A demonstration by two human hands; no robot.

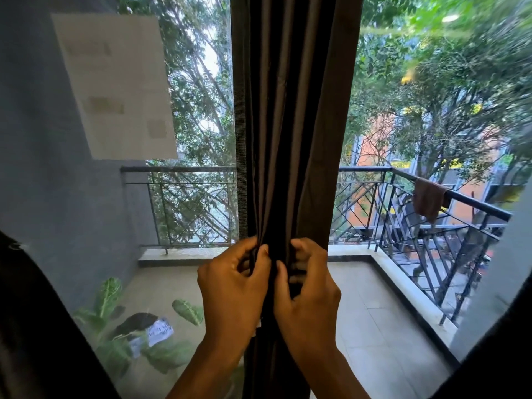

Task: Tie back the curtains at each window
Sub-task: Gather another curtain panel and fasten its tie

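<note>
Window onto tiled balcony (374,326), railing (449,194), plant (121,326) below left. Left hand (233,286) and right hand (308,292) pinch gathered curtain (288,125), fingers curled.

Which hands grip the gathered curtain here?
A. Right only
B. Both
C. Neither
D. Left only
B: the left hand and the right hand both curl their fingers into the folds of the dark curtain, side by side at the same height.

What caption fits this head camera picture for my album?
Both hands, left and right, pinch the gathered dark curtain before a balcony railing.
</note>
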